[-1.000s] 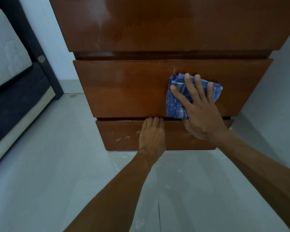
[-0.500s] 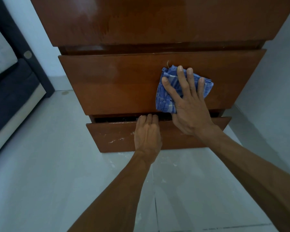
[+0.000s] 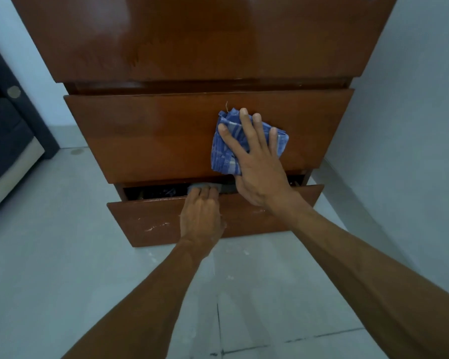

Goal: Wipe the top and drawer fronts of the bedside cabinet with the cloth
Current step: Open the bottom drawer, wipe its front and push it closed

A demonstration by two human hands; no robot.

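The brown wooden bedside cabinet [image 3: 187, 42] fills the upper frame, seen from above. My right hand [image 3: 257, 167] presses a blue checked cloth [image 3: 224, 151] flat against the upper drawer front [image 3: 151, 136], fingers spread. My left hand [image 3: 200, 216] hooks its fingers over the top edge of the lower drawer front [image 3: 151, 221], which stands pulled out a little. A dark gap [image 3: 156, 191] shows the drawer's inside, its contents unclear. White scuff marks streak the lower drawer front.
A dark bed frame with a pale base [image 3: 8, 156] stands at the left. A light wall [image 3: 412, 125] runs close along the cabinet's right side. Pale floor tiles [image 3: 62, 268] spread below, with dusty specks near the cabinet foot.
My left hand has pulled the lower drawer outward, widening the gap. My right hand stays pressed on the cloth at about the same spot on the upper drawer front.
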